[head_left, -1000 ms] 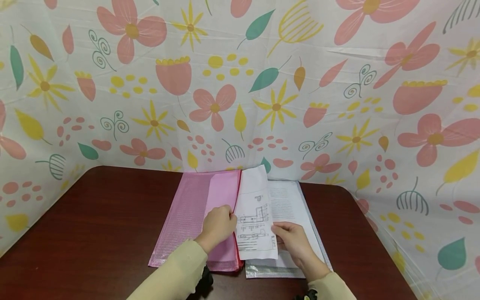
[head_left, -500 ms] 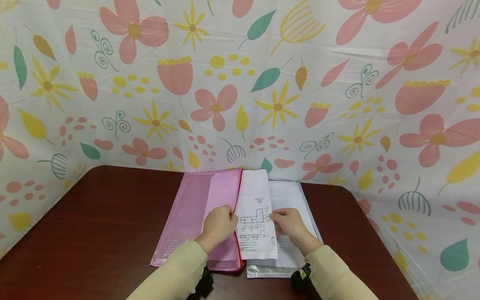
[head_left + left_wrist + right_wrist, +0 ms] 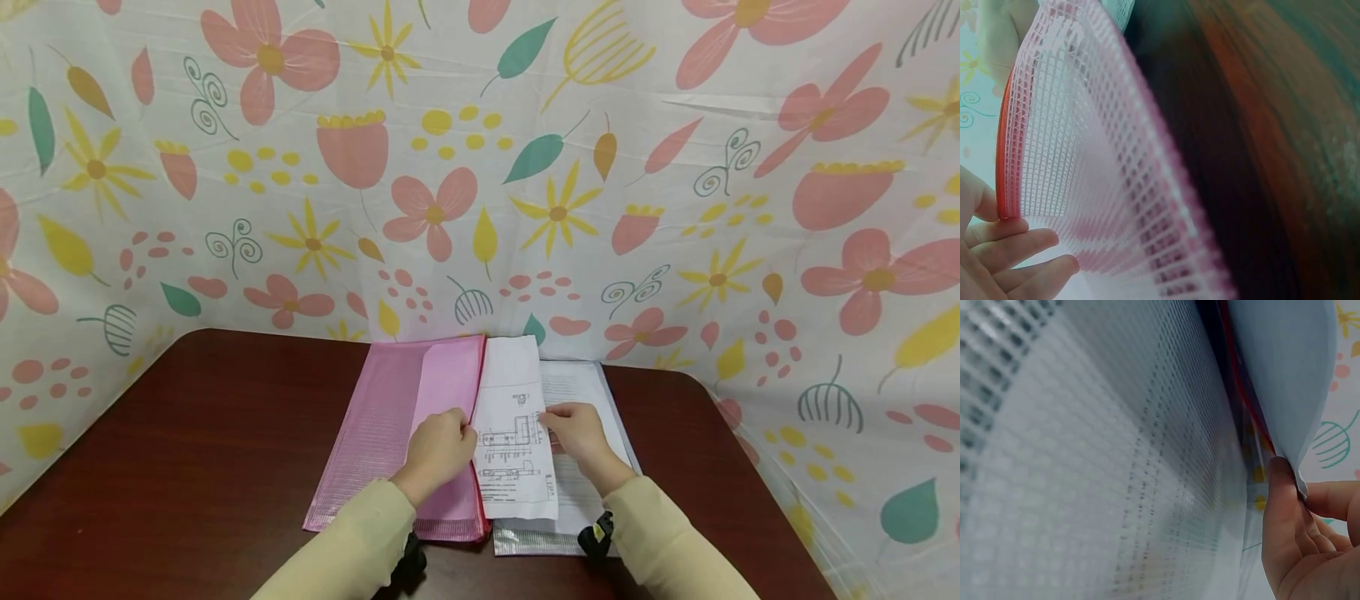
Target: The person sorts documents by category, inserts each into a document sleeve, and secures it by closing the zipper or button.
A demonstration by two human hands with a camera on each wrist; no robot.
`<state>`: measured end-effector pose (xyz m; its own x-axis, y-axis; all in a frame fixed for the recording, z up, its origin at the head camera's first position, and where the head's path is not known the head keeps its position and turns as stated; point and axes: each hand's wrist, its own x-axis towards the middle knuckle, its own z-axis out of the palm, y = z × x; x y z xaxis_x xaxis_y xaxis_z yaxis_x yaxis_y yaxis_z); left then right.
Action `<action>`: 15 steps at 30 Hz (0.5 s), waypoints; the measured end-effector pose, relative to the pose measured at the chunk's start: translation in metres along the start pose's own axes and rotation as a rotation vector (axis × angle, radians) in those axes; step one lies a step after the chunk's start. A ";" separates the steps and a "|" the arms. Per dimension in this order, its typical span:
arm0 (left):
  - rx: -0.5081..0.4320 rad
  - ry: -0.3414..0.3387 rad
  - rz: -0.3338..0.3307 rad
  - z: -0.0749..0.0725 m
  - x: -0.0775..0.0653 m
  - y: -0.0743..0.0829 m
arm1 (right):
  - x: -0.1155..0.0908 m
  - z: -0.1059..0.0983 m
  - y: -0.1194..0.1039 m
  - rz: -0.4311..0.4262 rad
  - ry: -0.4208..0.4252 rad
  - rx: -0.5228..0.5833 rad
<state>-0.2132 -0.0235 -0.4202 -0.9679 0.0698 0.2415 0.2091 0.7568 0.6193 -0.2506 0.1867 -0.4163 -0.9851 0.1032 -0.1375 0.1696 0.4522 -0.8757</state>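
A pink mesh zipper pouch (image 3: pixel 360 450) lies on the table, its red zip edge facing right in the head view. My left hand (image 3: pixel 438 454) pinches that edge between thumb and fingers, lifting it; in the left wrist view the mesh side bulges beside the fingers (image 3: pixel 1019 250). From the pouch's right side sticks out a sheet of paper (image 3: pixel 506 367) printed with line drawings. Its right edge is pinched by my right hand (image 3: pixel 585 437); the right wrist view shows thumb and forefinger on the paper (image 3: pixel 1291 369). How far the sheet reaches inside the pouch is hidden.
Under the sheet and my right hand lies a whitish mesh pouch (image 3: pixel 532 546) with a printed page visible through it. The dark brown table (image 3: pixel 187 450) extends to both sides. A flower-patterned cloth (image 3: pixel 450 125) hangs right behind the table's far edge.
My right hand has shifted its hold up along the paper's right edge, away from me. The sheet has moved only slightly. My left hand stays on the pink pouch's edge.
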 end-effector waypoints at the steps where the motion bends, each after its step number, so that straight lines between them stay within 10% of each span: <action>1: 0.000 -0.002 0.001 0.000 0.000 0.000 | 0.000 0.000 0.000 -0.006 0.004 -0.001; 15: -0.004 -0.006 0.021 0.002 0.000 -0.001 | 0.001 0.006 -0.005 -0.008 -0.001 0.059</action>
<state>-0.2137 -0.0230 -0.4218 -0.9641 0.0900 0.2498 0.2302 0.7522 0.6174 -0.2528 0.1792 -0.4152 -0.9864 0.0987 -0.1313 0.1601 0.3998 -0.9025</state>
